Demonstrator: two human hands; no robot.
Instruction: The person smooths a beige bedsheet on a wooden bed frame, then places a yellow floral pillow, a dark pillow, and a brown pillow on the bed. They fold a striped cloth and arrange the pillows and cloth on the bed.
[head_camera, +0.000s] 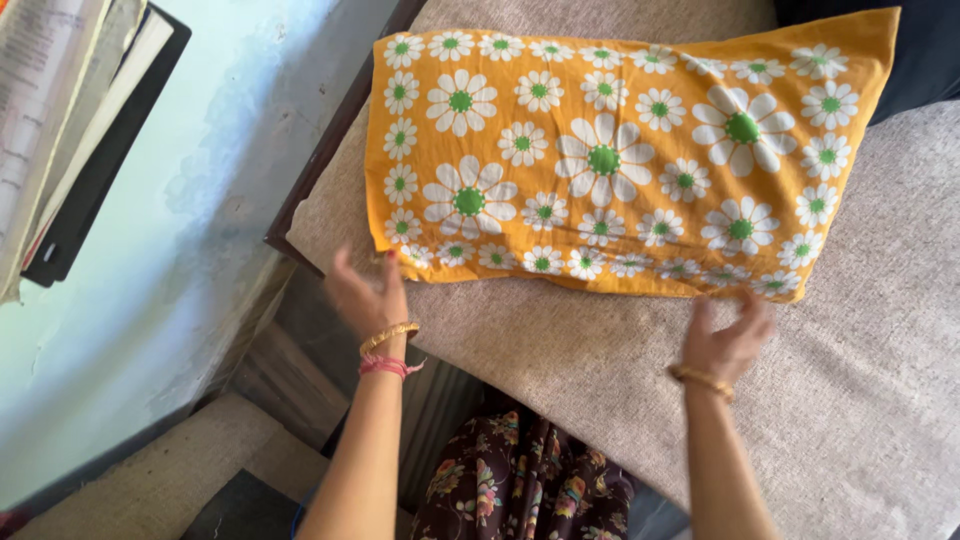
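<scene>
An orange pillow (610, 150) printed with white and green daisies lies flat on a beige bed cover (860, 380). My left hand (368, 295) hovers at the pillow's near left corner, fingers spread, a gold bangle and pink thread on the wrist. At the near right corner is my right hand (728, 335), fingers apart and curled slightly, just touching or barely off the pillow's edge. Neither hand holds anything.
A pale blue wall (180, 230) runs along the left, with a dark-edged stack of books or papers (70, 130) at top left. The bed's dark wooden frame (310, 190) borders the wall gap. Dark fabric (920, 60) lies at top right. My floral dress (510, 480) shows below.
</scene>
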